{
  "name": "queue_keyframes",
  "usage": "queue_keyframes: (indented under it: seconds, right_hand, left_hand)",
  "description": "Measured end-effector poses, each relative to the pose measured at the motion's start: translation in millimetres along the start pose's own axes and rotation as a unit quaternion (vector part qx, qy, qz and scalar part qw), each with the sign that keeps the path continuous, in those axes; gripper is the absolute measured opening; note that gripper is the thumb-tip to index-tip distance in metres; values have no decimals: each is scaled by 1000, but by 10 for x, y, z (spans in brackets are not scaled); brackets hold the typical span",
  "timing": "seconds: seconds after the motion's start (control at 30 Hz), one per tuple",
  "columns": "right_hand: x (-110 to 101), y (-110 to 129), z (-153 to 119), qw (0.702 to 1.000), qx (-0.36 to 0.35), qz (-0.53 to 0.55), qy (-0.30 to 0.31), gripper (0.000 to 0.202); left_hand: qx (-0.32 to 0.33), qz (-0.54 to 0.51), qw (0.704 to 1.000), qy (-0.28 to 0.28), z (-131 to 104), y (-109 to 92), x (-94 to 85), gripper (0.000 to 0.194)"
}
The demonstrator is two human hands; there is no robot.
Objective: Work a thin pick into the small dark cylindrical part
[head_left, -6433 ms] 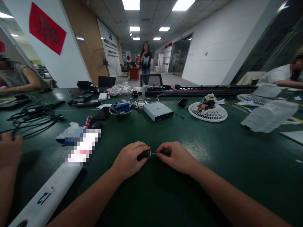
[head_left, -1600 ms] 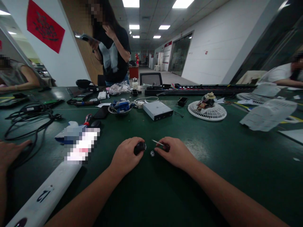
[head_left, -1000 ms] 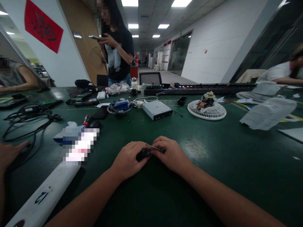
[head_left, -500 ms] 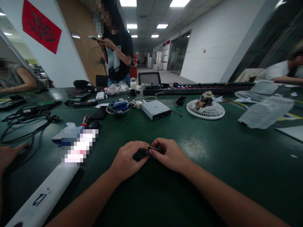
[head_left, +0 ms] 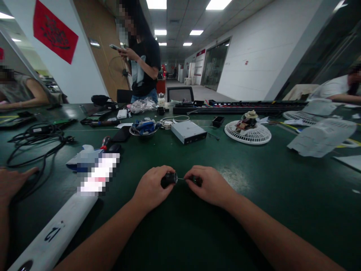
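My left hand is closed around a short black cylinder whose silver-rimmed open end faces right. Facing it, my right hand pinches a thin metal rod that points left toward that rim. A dark part shows among the right fingers, but its shape is mostly hidden. Whether the rod's tip is inside the cylinder or just at its mouth I cannot tell. Both hands are low over the green table.
A long white device and another person's hand are at left, near black cables. Farther back are a bowl of blue parts, an optical drive and a white fan grille. Someone stands beyond, holding a phone.
My hands have moved slightly apart. The rod, earlier slanting above the cylinder, now lines up with its open end, which has turned into view.
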State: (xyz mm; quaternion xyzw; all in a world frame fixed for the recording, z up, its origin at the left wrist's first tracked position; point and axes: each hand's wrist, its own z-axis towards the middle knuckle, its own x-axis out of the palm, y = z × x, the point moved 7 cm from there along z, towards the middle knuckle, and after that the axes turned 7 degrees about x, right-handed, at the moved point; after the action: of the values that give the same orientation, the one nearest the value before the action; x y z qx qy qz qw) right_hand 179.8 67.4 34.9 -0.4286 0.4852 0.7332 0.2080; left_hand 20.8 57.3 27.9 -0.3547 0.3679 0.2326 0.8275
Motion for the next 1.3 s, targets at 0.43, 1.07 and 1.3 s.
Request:
queue_keyframes:
  seconds: [0.43, 1.07, 1.3]
  right_hand:
    - [9, -10, 14, 999, 41, -4, 14, 17]
    - [-78, -168, 37, 982, 155, -98, -53, 20]
    - [169, -104, 83, 996, 79, -30, 3, 20]
  left_hand:
    - [25, 10, 999, 18, 8, -66, 33, 31]
    - [-21, 10, 1000, -3, 22, 28, -14, 29]
    - [-22, 17, 1000, 5, 21, 74, 5, 28]
